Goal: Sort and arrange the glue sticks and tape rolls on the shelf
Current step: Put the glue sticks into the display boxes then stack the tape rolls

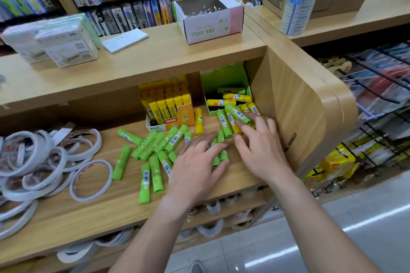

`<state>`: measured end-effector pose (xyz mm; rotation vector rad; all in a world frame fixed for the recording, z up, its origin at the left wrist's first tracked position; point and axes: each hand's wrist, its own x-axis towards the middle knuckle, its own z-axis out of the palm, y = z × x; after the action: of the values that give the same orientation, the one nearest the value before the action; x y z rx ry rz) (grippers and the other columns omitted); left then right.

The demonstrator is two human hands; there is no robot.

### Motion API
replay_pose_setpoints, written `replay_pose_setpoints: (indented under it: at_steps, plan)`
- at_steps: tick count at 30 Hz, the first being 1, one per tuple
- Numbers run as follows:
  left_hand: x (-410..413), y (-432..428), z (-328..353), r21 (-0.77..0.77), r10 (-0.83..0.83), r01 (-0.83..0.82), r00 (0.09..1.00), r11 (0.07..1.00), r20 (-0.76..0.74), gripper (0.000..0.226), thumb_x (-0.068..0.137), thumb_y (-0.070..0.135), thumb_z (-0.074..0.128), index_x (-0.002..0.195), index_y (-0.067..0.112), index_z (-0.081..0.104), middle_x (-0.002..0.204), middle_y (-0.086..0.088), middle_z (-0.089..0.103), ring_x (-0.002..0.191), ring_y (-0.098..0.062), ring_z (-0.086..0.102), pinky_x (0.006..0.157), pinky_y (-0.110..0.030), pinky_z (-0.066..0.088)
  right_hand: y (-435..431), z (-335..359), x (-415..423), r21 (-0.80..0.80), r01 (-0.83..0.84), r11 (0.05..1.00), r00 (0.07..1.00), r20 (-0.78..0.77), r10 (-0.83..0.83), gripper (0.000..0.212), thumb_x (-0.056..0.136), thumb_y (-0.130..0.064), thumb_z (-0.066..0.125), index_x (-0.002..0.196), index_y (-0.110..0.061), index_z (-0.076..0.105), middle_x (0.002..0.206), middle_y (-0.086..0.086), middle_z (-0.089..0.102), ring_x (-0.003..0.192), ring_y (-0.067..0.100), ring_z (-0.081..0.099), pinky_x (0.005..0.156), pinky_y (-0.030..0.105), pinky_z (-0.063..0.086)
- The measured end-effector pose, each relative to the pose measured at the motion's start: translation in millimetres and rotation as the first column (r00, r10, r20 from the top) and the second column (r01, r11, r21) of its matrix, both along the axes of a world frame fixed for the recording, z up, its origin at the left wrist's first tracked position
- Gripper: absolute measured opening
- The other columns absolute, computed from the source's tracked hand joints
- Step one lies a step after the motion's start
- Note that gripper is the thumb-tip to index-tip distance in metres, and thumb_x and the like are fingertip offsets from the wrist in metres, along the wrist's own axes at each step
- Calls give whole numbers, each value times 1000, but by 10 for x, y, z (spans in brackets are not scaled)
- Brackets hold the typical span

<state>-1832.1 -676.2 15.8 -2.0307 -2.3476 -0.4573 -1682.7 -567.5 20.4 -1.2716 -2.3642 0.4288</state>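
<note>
Left hand (195,168): fingers straight, slightly apart, flat on several green glue sticks (153,146).
Right hand (260,148): fingers straight, spread, tips touching sticks just before the green box (224,77).
Green glue sticks: loose on the shelf (99,210); likely light, rigid, smooth, apt to roll; pinch mid-barrel.
Tape rolls (44,162): heaped at left; thin, probably light hoops; take by the rim.
Yellow box (186,115): yellow sticks standing upright.

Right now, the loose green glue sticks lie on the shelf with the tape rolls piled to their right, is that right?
No. The head view shows the tape rolls piled to the left of the loose green glue sticks, which do lie on the shelf.
</note>
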Motion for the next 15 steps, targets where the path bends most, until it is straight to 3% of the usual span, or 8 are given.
replay_pose_setpoints:
  at_steps: [6, 9, 12, 15]
  plan:
    - [-97, -8, -23, 72, 73, -80, 993, 994, 94, 47, 93, 58, 52, 135, 37, 53, 147, 13, 50, 134, -11, 47, 107, -37, 46, -224, -26, -127, -15, -142, 990, 989, -42, 142, 52, 94, -54, 37, 137, -35, 58, 141, -4, 50, 124, 22, 36, 103, 47, 41]
    - [-155, -40, -12, 86, 128, -144, 978, 986, 164, 62, 89, 52, 57, 144, 31, 41, 143, 9, 52, 132, -14, 48, 106, -33, 44, -292, -83, -144, -24, -184, 983, 983, 16, 184, 56, 93, -58, 34, 145, -42, 47, 141, -8, 49, 126, 19, 35, 104, 44, 39]
    - [-195, -37, 23, 57, 61, -68, 991, 996, 117, 69, 91, 53, 51, 153, 39, 24, 157, 13, 36, 142, -14, 35, 113, -39, 38, -311, -111, -150, 13, -205, 979, 979, -12, 205, 57, 94, -55, 38, 148, -34, 44, 139, -12, 52, 125, 18, 39, 104, 43, 39]
    - [-197, 33, 56, -26, 17, -16, 999, 1000, 27, 65, 94, 60, 45, 154, 49, 20, 164, 19, 17, 150, -14, 18, 119, -43, 24, -262, -122, -130, 66, -96, 993, 985, -138, 104, 47, 96, -44, 42, 132, -20, 60, 133, -4, 57, 122, 20, 44, 102, 49, 43]
